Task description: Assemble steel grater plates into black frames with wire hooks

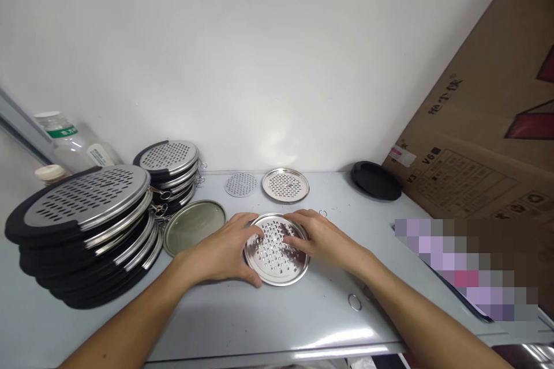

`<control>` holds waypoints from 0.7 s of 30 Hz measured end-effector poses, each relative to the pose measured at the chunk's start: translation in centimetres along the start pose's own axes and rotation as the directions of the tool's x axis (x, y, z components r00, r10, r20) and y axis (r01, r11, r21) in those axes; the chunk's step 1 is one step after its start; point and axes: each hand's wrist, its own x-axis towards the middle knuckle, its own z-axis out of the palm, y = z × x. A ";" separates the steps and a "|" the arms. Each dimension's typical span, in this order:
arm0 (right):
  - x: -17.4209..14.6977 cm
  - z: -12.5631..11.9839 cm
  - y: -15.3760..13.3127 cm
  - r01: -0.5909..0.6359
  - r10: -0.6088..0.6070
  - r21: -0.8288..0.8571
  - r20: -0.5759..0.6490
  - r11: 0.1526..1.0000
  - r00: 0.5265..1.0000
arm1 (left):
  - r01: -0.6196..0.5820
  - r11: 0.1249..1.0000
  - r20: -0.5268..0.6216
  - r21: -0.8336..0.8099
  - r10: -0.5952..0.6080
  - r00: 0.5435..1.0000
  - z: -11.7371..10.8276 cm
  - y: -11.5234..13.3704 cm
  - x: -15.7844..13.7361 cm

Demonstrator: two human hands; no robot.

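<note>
A shiny round metal plate with a raised rim and rows of slot-shaped holes (277,274) lies on the table in front of me. My left hand (227,248) grips its left edge, the thumb at the near rim and a finger over the top. On its right edge, my right hand (322,239) has its fingers curled over the far rim and one reaching onto the holes. Close beside my left hand is a plain greenish-grey round plate (194,225). Behind lie a similar rimmed perforated plate (285,185) and a flat perforated disc (240,184).
Stacked at left are black-edged perforated discs with small rings, in a tall near pile (86,202) and a smaller one (171,164). Bottles (64,138) stand behind. A black round piece (375,180) touches a large cardboard box (467,144). A metal ring (355,295) lies near my right forearm.
</note>
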 end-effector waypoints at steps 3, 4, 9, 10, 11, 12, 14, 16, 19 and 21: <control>0.1 0.1 0.2 -0.006 0.006 -0.020 -0.009 1.000 1.000 | -0.013 1.000 -0.019 0.006 0.013 1.000 -0.1 0.2 0.0; 0.1 0.1 0.3 -0.007 0.007 -0.024 -0.011 1.000 1.000 | -0.012 1.000 -0.020 0.003 0.012 1.000 -0.1 0.2 0.0; 0.4 0.3 0.5 0.009 -0.010 -0.035 -0.024 0.999 1.000 | -0.002 1.000 0.000 0.018 0.002 1.000 -0.1 0.0 -0.1; 0.4 0.3 0.5 0.012 -0.013 -0.037 -0.027 0.999 1.000 | -0.003 1.000 0.003 0.027 0.003 1.000 -0.1 0.0 -0.2; 0.4 0.4 0.5 0.013 -0.015 -0.040 -0.030 0.999 0.999 | -0.005 0.999 0.004 0.035 0.005 1.000 -0.1 0.0 -0.2; 0.4 0.4 0.6 0.014 -0.016 -0.044 -0.031 0.999 0.999 | -0.005 0.999 0.006 0.040 0.005 1.000 -0.1 0.0 -0.2; 0.4 0.5 0.6 0.017 -0.018 -0.052 -0.031 0.999 0.999 | -0.002 0.999 0.009 0.039 0.002 1.000 -0.2 0.2 -0.3; 0.4 0.5 0.5 0.016 -0.017 -0.052 -0.034 0.999 0.999 | 0.005 0.999 0.019 0.038 -0.006 1.000 -0.2 0.4 -0.3; 0.4 0.4 0.5 0.014 -0.014 -0.023 -0.031 1.000 0.999 | 0.025 0.999 0.040 0.043 -0.027 0.999 -0.4 0.6 -0.4; 0.5 0.3 0.6 0.009 -0.009 0.000 -0.036 1.000 0.999 | 0.039 0.998 0.056 0.044 -0.042 0.998 -0.6 0.8 -0.5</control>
